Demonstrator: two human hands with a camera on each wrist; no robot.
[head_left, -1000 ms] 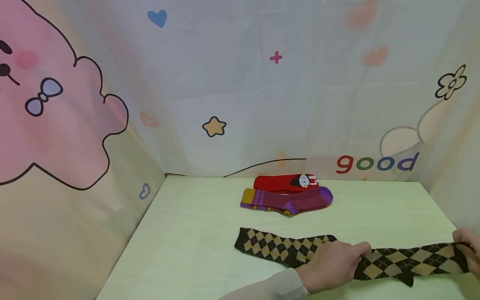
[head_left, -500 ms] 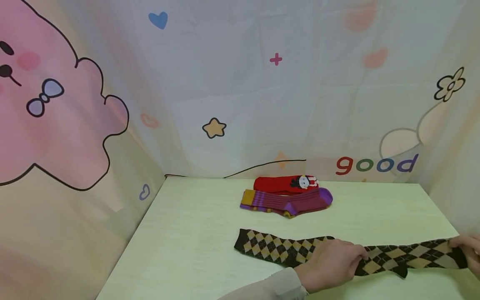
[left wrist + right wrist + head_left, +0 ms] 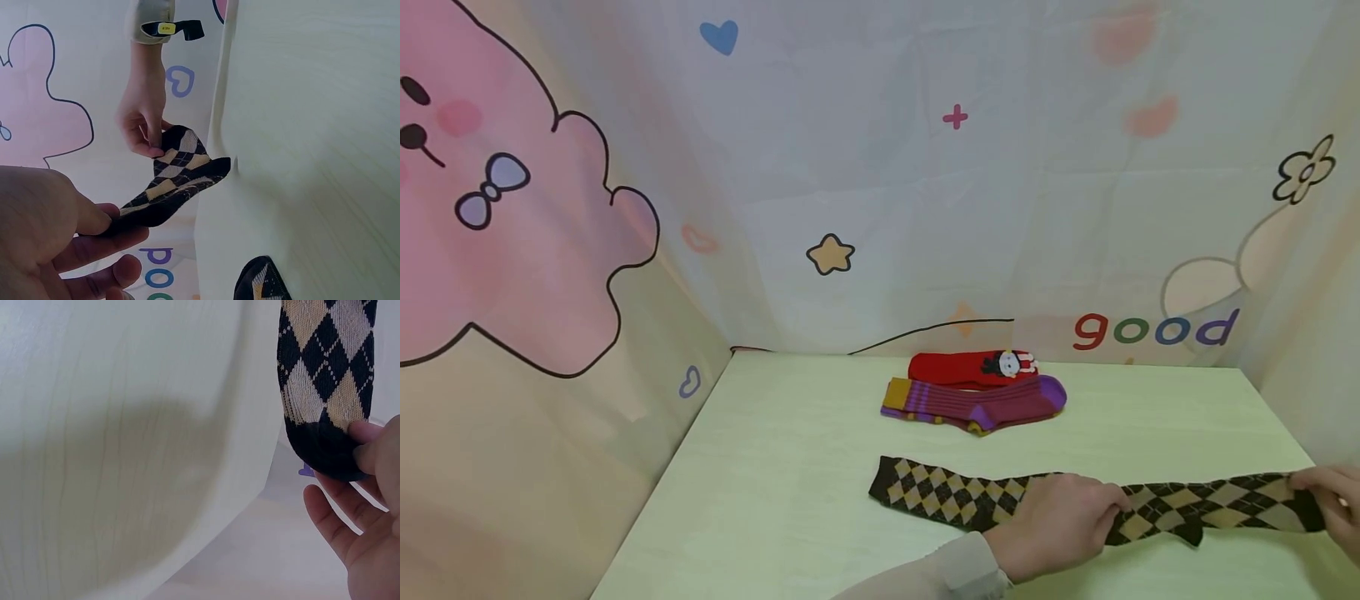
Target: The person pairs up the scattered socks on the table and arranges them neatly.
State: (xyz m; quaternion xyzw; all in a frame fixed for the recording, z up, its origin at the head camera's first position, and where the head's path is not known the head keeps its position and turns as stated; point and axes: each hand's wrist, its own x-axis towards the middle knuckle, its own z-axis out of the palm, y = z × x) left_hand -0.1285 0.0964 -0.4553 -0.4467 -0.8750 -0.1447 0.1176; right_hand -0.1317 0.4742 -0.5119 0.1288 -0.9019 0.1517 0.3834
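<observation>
An argyle sock (image 3: 1217, 504) in black, tan and grey is stretched between my two hands. My left hand (image 3: 1060, 525) pinches its near end between thumb and fingers, as the left wrist view also shows. At the table's right side, my right hand (image 3: 1333, 504) pinches the black toe (image 3: 322, 450), its other fingers spread loosely below. The heel points down toward the table. A second argyle sock (image 3: 936, 496) lies flat to the left, its right end partly hidden behind my left hand.
Further back on the table (image 3: 760, 467) lie maroon and purple socks (image 3: 951, 400) with a mustard cuff. Just behind them is a folded red sock (image 3: 951, 367) with a doll figure. A printed curtain (image 3: 880, 183) borders the table.
My right hand and the stretched sock have shifted left and slightly toward the back. The left hand has edged slightly left and keeps its grip; the lying socks stay put.
</observation>
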